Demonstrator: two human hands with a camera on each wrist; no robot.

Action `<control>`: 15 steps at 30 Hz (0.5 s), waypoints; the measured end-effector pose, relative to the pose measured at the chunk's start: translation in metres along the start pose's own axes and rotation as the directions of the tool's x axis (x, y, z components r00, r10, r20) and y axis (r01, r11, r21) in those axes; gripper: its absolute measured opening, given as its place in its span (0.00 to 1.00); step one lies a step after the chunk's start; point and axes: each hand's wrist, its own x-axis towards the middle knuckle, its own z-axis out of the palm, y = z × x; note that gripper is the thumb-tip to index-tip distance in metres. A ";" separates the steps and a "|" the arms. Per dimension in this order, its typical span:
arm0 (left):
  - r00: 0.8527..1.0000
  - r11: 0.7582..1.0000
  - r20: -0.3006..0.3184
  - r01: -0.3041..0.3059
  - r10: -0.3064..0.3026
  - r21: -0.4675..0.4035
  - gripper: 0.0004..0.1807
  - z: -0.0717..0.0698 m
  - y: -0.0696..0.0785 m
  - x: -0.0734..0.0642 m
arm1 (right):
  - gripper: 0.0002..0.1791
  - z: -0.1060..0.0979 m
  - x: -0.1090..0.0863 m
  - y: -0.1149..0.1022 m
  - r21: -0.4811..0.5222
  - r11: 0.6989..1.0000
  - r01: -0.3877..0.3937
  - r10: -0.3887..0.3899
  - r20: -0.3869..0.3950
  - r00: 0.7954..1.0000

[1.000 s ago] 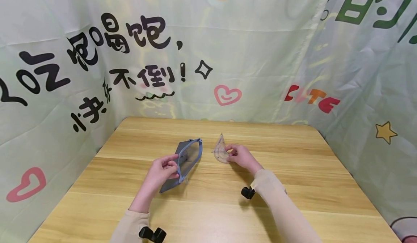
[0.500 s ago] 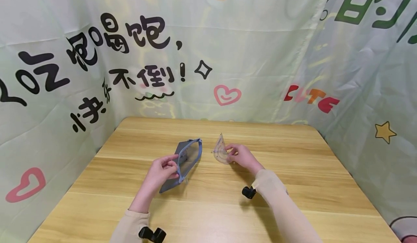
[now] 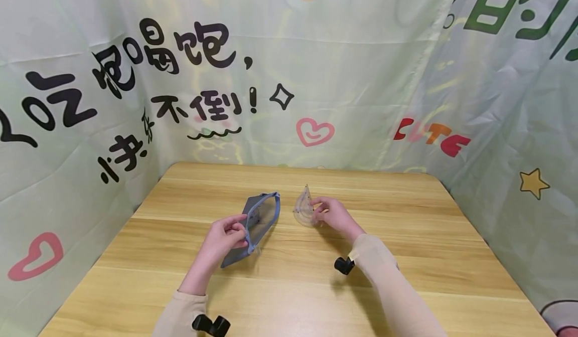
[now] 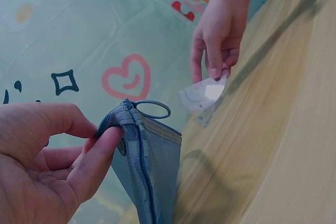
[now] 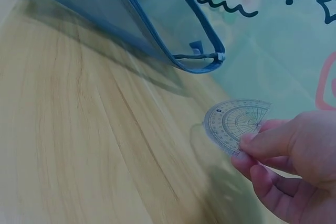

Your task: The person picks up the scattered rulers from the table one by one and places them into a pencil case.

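Note:
A blue mesh zip pouch [image 3: 264, 221] stands on edge on the table, its mouth spread wide toward the right. My left hand [image 3: 226, 234] pinches the pouch's rim between thumb and forefinger; a zipper pull loop [image 4: 153, 109] sticks out near those fingertips. To the right of the pouch and apart from it, my right hand [image 3: 335, 216] pinches a clear plastic protractor [image 3: 304, 211] at its straight edge. Printed scale lines show on the protractor [image 5: 231, 124] in the right wrist view, with its curved side toward the pouch. Something faint shows through the pouch's mesh, too unclear to name.
The wood-grain table [image 3: 289, 292] reaches back to a printed cloth [image 3: 361, 76] that hangs behind and along both sides. A small black device [image 3: 211, 325] sits at the left sleeve, another black device [image 3: 344, 266] at the right sleeve.
My right hand has shifted very slightly left, and the protractor has turned a little in its fingers. The left hand and the pouch stay put.

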 end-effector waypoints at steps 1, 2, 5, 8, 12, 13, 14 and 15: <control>1.000 1.000 0.000 -0.001 0.001 0.000 0.27 0.000 0.000 0.000 | 0.21 0.000 0.000 -0.001 0.000 1.000 0.001 -0.001 -0.004 1.000; 1.000 1.000 0.000 -0.001 0.001 0.000 0.27 0.000 0.000 0.000 | 0.21 0.000 0.000 -0.002 0.003 1.000 0.001 -0.001 -0.007 1.000; 1.000 1.000 0.000 -0.004 0.004 0.002 0.27 0.000 0.001 0.000 | 0.21 0.001 -0.001 -0.005 -0.007 1.000 0.005 -0.005 -0.015 1.000; 1.000 1.000 0.001 -0.006 0.006 0.005 0.27 -0.001 0.001 -0.001 | 0.21 0.001 -0.001 -0.008 -0.015 1.000 -0.001 0.000 -0.021 1.000; 1.000 1.000 0.006 -0.004 0.004 -0.006 0.28 -0.001 0.001 -0.001 | 0.21 0.002 -0.001 -0.010 -0.017 1.000 -0.017 0.016 -0.030 0.999; 1.000 1.000 0.006 -0.003 0.003 -0.008 0.27 -0.001 0.001 -0.001 | 0.21 0.002 -0.001 -0.010 -0.017 1.000 -0.020 0.019 -0.030 0.999; 1.000 1.000 0.006 -0.004 0.004 -0.009 0.27 -0.001 0.001 -0.001 | 0.21 0.002 -0.001 -0.010 -0.013 1.000 -0.024 0.023 -0.030 0.999; 1.000 1.000 0.005 -0.004 0.004 -0.009 0.27 -0.002 0.001 -0.001 | 0.22 0.003 -0.001 -0.010 -0.010 1.000 -0.026 0.026 -0.031 0.999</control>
